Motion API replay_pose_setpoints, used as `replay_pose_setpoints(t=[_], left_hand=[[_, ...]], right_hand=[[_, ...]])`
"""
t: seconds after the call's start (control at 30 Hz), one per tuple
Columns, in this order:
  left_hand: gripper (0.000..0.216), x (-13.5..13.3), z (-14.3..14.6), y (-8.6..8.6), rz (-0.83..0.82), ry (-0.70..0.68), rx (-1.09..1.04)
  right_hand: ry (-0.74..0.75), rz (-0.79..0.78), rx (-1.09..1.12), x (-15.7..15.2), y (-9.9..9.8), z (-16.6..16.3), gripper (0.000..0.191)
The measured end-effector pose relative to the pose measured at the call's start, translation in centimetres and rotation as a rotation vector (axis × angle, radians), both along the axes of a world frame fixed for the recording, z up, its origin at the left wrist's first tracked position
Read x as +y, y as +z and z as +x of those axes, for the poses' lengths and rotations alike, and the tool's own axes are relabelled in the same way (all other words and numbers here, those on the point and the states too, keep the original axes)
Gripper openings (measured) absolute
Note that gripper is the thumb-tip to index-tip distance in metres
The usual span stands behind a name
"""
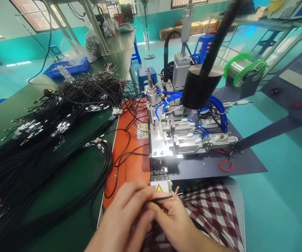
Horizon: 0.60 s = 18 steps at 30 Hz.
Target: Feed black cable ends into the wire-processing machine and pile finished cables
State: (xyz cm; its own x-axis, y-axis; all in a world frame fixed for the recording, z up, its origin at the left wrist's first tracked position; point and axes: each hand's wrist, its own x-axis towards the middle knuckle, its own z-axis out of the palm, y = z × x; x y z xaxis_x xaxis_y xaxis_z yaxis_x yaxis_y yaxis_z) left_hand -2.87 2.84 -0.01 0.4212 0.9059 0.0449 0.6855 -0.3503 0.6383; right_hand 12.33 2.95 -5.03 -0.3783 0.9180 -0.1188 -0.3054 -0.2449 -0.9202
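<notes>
Both my hands meet low in the middle of the view, just in front of the machine. A black cable runs between them, its stripped end fanning into thin coloured wires at the right. My left hand is curled over the cable from the left. Below that end, my right hand pinches the cable between thumb and fingers. Past my fingertips stands the soldering or crimping-type machine, with metal cylinders and blue air tubes. Black cables lie over its orange plate.
Bundles of black cables with bare or metal-tipped ends cover the green table at left. A blue tray sits behind them. Red-handled pliers lie on the machine's base. A black lamp-like cylinder hangs over the machine; a green wire spool stands beyond.
</notes>
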Motion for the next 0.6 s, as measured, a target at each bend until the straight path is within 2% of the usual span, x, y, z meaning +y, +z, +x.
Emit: replay_pose_setpoints(t=[0.1, 0.2, 0.3, 0.37, 0.47, 0.6], left_hand=[[0.021, 1.2, 2.9, 0.4, -0.092, -0.033, -0.164], [0.020, 1.8, 3.3, 0.1, -0.165, 0.033, -0.293], [0.021, 1.8, 2.8, -0.7, -0.285, 0.067, -0.368], [0.023, 1.8, 2.8, -1.1, -0.359, 0.074, -0.388], [0.026, 2.1, 3.5, -1.1, -0.455, 0.066, -0.415], [0.029, 2.5, 4.1, -1.1, -0.580, 0.075, -0.484]], right_hand=[[-0.020, 0.062, -0.054, -0.6, -0.9, 0.5, 0.019], [-0.046, -0.001, -0.128, -0.1, -1.4, 2.7, 0.018], [-0.157, -0.102, -0.165, 1.1, -0.7, 5.2, 0.020], [-0.178, -0.108, -0.129, 2.0, 0.2, 6.3, 0.019], [-0.163, -0.124, -0.060, 2.7, 1.3, 6.5, 0.025], [-0.159, -0.182, 0.055, 2.8, 1.3, 5.9, 0.024]])
